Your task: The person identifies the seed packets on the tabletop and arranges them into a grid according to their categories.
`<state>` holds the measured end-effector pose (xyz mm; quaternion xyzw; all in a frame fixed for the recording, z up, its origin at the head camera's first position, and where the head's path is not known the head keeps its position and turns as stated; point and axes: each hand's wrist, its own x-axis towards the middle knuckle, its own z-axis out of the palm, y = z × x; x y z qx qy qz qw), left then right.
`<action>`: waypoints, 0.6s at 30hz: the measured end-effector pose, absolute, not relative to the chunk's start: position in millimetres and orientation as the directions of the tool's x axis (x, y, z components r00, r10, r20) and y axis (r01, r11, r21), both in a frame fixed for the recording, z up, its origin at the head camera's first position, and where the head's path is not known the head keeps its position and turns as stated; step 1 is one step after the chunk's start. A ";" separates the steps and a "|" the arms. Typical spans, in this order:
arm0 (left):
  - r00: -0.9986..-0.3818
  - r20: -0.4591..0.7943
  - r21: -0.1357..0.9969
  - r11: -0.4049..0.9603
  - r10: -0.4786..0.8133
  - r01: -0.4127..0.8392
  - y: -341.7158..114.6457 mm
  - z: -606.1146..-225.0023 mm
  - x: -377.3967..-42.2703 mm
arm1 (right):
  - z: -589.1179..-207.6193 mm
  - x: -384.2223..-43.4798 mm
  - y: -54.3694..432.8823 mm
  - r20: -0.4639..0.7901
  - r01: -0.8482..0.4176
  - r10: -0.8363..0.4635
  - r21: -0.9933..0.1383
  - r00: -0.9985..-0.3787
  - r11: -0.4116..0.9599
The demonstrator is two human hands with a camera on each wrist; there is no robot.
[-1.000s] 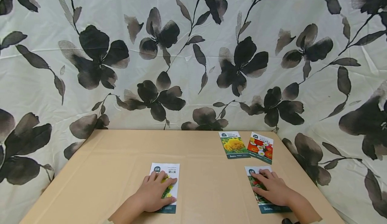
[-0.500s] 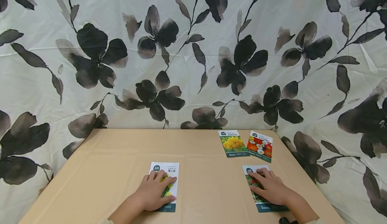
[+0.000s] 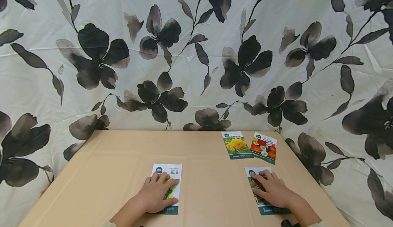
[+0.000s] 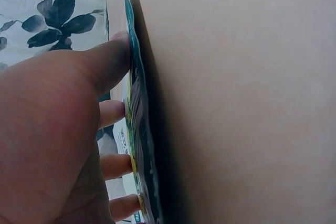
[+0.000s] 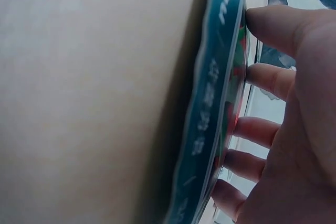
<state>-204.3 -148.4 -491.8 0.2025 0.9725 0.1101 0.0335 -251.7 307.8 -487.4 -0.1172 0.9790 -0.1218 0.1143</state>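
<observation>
My left hand (image 3: 156, 194) rests with spread fingers on a white seed packet (image 3: 174, 168) printed with yellow flowers, left of the table's middle. The left wrist view shows the thumb and fingertips pressing on that packet's face, its teal bottom edge (image 4: 137, 59) towards the camera. On the right, a packet with a red-and-green picture (image 3: 266, 210) lies under my right hand (image 3: 274, 193), which covers much of its front. Fingertips of the right hand touch the printed face in the right wrist view, beside the teal strip (image 5: 210, 98) with white lettering.
Two more seed packets lie at the table's back right: one with a yellow flower (image 3: 237, 146), one with red and white flowers (image 3: 264, 148), their edges meeting. Behind the tan tabletop (image 3: 107, 165) hangs a floral cloth (image 3: 196, 66). Part of a dark object (image 3: 287, 223) shows near the right wrist.
My right hand has slid its packet slightly left along the table. The left hand and its packet stay in place, as do the two packets at the back.
</observation>
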 end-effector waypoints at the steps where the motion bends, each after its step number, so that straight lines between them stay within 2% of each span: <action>1: -0.916 -0.023 0.226 0.894 0.401 0.386 -148.2 -491.2 -204.2 | -487.6 -251.9 307.8 -0.196 -0.200 -0.257 -0.267 -0.947 0.943; 18: -0.919 -0.053 0.235 0.899 0.392 0.370 -147.5 -489.0 -204.1 | -487.2 -249.8 306.9 -0.184 -0.215 -0.273 -0.285 -0.944 0.934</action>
